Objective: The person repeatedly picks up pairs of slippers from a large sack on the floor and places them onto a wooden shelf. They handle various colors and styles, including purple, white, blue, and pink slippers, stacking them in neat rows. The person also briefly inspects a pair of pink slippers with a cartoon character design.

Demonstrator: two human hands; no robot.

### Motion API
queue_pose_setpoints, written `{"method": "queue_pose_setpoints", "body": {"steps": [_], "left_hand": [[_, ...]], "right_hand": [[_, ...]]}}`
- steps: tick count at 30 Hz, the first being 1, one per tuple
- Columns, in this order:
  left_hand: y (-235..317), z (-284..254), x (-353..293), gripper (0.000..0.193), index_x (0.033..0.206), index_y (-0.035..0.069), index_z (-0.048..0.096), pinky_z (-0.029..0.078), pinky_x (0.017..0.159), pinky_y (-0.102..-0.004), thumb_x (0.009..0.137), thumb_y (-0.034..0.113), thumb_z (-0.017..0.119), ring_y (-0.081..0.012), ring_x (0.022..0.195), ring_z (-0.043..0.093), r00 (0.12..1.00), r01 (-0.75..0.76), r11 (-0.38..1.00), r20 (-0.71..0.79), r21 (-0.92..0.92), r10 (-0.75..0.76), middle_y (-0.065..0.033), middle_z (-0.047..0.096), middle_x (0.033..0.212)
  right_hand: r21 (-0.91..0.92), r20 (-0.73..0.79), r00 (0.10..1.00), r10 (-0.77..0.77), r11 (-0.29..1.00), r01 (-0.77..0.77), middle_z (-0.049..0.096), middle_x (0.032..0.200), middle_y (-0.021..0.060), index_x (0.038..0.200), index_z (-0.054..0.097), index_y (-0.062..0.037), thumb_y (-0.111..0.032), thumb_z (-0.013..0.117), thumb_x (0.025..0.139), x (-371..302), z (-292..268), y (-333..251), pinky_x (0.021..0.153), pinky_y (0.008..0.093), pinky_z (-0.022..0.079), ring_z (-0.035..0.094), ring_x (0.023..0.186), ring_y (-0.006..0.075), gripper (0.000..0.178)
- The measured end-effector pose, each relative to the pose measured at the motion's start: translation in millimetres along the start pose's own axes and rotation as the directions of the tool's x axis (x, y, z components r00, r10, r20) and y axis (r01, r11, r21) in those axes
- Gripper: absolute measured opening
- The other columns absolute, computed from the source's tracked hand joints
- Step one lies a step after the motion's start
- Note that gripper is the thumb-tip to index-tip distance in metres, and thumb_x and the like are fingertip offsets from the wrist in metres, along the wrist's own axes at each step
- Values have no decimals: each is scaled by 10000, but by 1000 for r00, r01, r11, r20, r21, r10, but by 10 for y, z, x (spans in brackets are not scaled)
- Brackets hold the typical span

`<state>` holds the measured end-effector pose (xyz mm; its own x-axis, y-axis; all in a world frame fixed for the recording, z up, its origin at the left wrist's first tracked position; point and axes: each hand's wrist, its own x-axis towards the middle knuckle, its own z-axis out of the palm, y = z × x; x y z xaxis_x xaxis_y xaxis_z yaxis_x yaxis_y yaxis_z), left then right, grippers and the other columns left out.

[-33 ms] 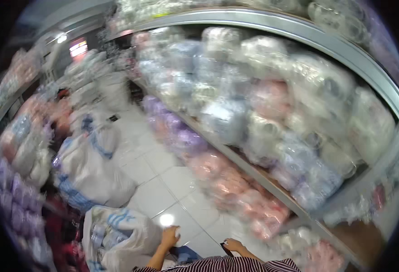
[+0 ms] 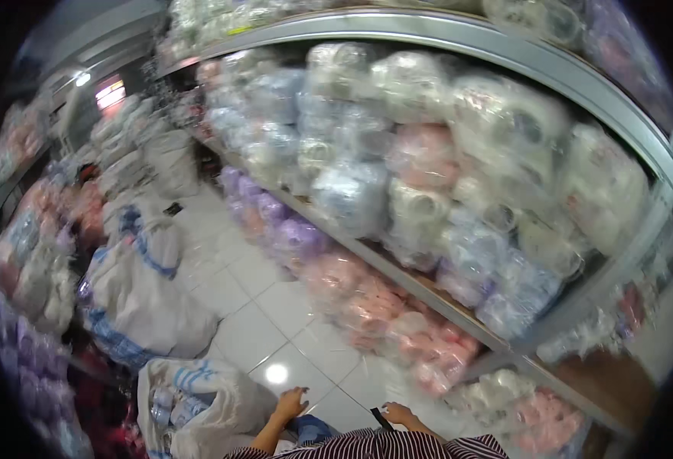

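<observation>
My left hand (image 2: 293, 403) is held out low over the tiled floor, its fingers apart and loosely bent, with nothing in them. Beside it stands an open white woven sack (image 2: 238, 396) with blue markings, holding plastic-wrapped bundles (image 2: 174, 407). To the right, my right hand (image 2: 400, 415) hovers in front of my striped shirt (image 2: 367, 444). Its fingers look loosely bent, and I see nothing held in them. A dark strap-like strip (image 2: 381, 418) shows just left of these fingers; whether they touch it I cannot tell.
A long shelf (image 2: 428, 293) with plastic-wrapped bundles (image 2: 351, 195) runs along the right. Pink packs (image 2: 374, 298) and purple packs (image 2: 298, 236) sit below it. A bulging white sack (image 2: 153, 306) stands at left on the white tiled floor (image 2: 256, 329), near more wrapped goods.
The view has shifted slightly, so the shelf and sacks sit a little further left, and it is sharper. My left hand's fingers look more spread.
</observation>
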<state>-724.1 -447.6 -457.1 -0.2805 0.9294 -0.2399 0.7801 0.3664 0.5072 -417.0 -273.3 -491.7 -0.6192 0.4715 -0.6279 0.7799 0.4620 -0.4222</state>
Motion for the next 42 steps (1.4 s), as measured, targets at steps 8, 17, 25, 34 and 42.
{"method": "queue_pose_setpoints", "body": {"steps": [8,17,25,34,42], "left_hand": [[1438,1416,466,451,1129,154,513,482,751,-402,716,284,640,-256,869,613,679,-474,879,658,53,327,-27,670,859],[3165,1930,360,517,1180,158,439,487,703,-424,702,236,618,-283,837,617,394,-803,595,788,44,473,-91,652,833],[3403,2732,581,362,1100,126,483,478,700,-425,773,269,541,-294,862,610,170,-926,376,917,23,362,-128,632,907],[5324,3639,474,218,976,71,574,448,776,-372,830,225,523,-296,876,571,-169,-719,505,825,-477,539,-129,597,947],[7210,3494,-32,205,1008,46,515,462,697,-315,861,186,540,-206,772,580,-294,-591,359,607,-722,738,-87,585,882]], "right_hand": [[513,46,593,804,490,-705,608,978,176,971,602,-25,-354,492,823,-2235,2253,2014,795,425,453,567,933,324,378],[867,2,295,956,145,-476,622,916,196,953,601,-38,-342,464,850,-3512,3456,975,739,421,473,587,885,317,349],[936,263,266,927,-178,-304,620,943,183,976,596,-34,-308,459,856,-3791,3494,1131,744,395,470,590,887,298,329],[973,226,286,931,-201,-115,618,973,169,1001,589,-29,-270,453,863,-3963,2870,2272,750,366,467,593,890,276,310],[884,-460,103,882,466,-36,616,1000,156,1023,583,-25,-236,447,869,-4319,1882,3957,756,340,465,596,892,256,295]]}}
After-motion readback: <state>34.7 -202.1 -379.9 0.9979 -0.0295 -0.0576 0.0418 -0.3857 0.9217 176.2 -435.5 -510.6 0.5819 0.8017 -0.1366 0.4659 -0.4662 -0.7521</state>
